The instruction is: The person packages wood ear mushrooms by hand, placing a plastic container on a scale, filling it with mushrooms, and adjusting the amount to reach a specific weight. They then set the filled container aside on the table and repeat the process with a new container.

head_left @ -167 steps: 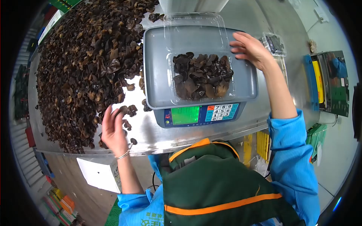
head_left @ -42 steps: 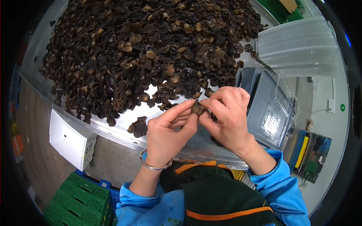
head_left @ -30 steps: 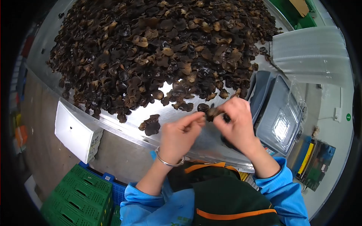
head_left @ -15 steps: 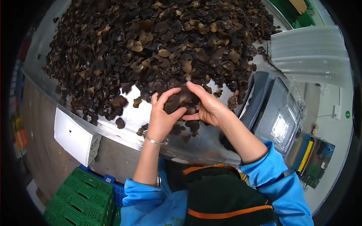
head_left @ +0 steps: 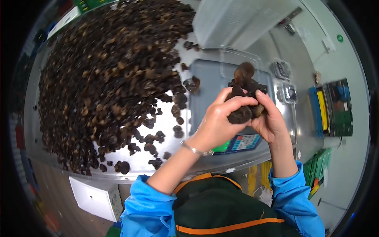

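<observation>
Both hands are cupped round a clump of wood ear mushrooms [head_left: 241,114], held over a grey weighing scale [head_left: 205,106]. My left hand [head_left: 215,122] curls its fingers over the near left side of the clump. Against its right side press the fingers and thumb of my right hand [head_left: 271,122]. A clear plastic box [head_left: 233,59] lies on the far part of the scale platform, partly hidden behind the mushrooms. The scale's keypad [head_left: 245,142] shows below my wrists, beside a green-lit display.
A large pile of wood ear mushrooms [head_left: 106,75] covers the left of the metal table [head_left: 173,158]. Stacked clear plastic containers [head_left: 237,23] stand behind the scale. Small clear boxes [head_left: 281,70] with dark contents sit at its right. A white box [head_left: 94,197] is below the table's front edge.
The view has turned right. My hands have moved with the mushrooms from the edge of the pile to above the scale, where the clear box now lies in view.
</observation>
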### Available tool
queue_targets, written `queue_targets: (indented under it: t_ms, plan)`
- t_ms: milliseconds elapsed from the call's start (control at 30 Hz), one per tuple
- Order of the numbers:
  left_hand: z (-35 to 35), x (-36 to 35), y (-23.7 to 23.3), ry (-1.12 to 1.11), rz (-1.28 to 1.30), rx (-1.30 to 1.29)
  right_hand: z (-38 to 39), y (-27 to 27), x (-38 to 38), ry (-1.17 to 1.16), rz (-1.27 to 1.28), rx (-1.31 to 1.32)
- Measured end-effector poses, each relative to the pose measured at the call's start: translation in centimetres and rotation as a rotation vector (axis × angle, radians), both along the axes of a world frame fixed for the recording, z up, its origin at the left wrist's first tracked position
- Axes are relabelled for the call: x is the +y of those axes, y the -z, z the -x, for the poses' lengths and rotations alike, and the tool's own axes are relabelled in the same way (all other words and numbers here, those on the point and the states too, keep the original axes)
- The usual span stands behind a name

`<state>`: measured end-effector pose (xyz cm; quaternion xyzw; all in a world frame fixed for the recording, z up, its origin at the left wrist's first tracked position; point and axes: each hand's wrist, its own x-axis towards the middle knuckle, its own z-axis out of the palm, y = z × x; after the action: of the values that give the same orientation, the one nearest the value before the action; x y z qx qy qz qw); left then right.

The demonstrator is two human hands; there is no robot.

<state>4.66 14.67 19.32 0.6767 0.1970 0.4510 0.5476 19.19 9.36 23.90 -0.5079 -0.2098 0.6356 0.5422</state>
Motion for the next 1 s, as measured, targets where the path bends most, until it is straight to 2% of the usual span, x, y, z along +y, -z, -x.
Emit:
queue_targets:
  t_ms: [67, 167, 267, 300, 367, 400, 467, 500, 567, 600, 633, 667, 700, 733, 767, 800, 867, 933, 967, 1000]
  plan:
    - [-3.3, -0.3, 1.5, 0.085, 0.027, 0.064, -3.4, 1.8, -1.1, 0.039, 0.068, 0.103]
    - [-6.1, -0.5, 3.6, 0.130, -0.021, 0.295, -6.9, 4.2, -2.3, 0.012, 0.172, 0.054]
    - [-7.1, -0.7, 3.3, 0.087, -0.283, 0.524, -8.5, 2.9, -2.9, 0.001, 0.220, -0.015]
    - [-7.4, -1.0, 2.5, 0.094, -0.284, 0.538, -9.1, 2.6, -3.3, -0.065, 0.240, -0.219]
    - [-7.7, -1.6, 0.0, 0.046, -0.488, 0.861, -10.4, 2.8, -4.0, -0.177, 0.194, -0.624]
    - [-7.6, -1.7, -0.9, 0.049, -0.486, 0.874, -11.1, 2.6, -4.6, -0.179, 0.194, -0.611]
    - [-6.7, -1.5, -2.3, -0.024, -0.524, 0.890, -12.4, 1.9, -5.9, -0.244, 0.004, -1.033]
    - [-5.7, -1.2, -2.5, -0.046, -0.505, 0.848, -13.1, 2.1, -6.5, -0.157, -0.101, -1.109]
    - [-2.0, -1.3, -2.0, -0.273, -0.221, 0.746, -15.8, 3.1, -7.9, -0.036, -0.095, -1.071]
    - [0.0, -1.7, -0.3, -0.562, -0.054, 0.596, -16.7, 2.8, -8.5, 0.096, 0.024, -0.946]
    - [2.4, -2.0, 1.1, -0.725, 0.180, 0.487, -17.4, 2.6, -9.1, 0.226, 0.143, -0.819]
    - [5.8, -2.4, 3.3, -0.856, 0.201, 0.569, -18.2, 3.0, -9.5, 0.220, 0.149, -0.815]
    - [9.1, -3.0, 6.7, -0.909, 0.137, 0.676, -19.0, 3.5, -9.8, 0.361, 0.102, -0.675]
    - [12.7, -4.4, 11.0, -0.837, 0.086, 0.906, -19.3, 3.8, -9.9, 0.502, 0.056, -0.536]
    - [15.7, -7.2, 15.3, -0.772, -0.192, 1.210, -19.3, 3.7, -9.6, 0.524, 0.029, -0.515]
    - [16.8, -10.0, 18.6, -0.661, -0.082, 1.239, -19.0, 3.4, -9.0, 0.515, 0.037, -0.518]
    - [12.1, -13.6, 15.7, -0.660, -0.210, 1.669, -17.8, 2.8, -7.1, 0.454, -0.050, -0.525]
    - [14.3, -13.3, 17.4, -0.679, -0.120, 1.314, -16.1, 2.0, -4.7, 0.320, -0.092, -0.577]
    - [14.7, -13.2, 17.5, -0.741, 0.020, 1.196, -15.3, 1.8, -3.6, 0.302, -0.082, -0.582]
    - [15.6, -13.1, 18.0, -0.801, 0.025, 1.164, -14.6, 1.6, -2.4, 0.180, -0.128, -0.631]
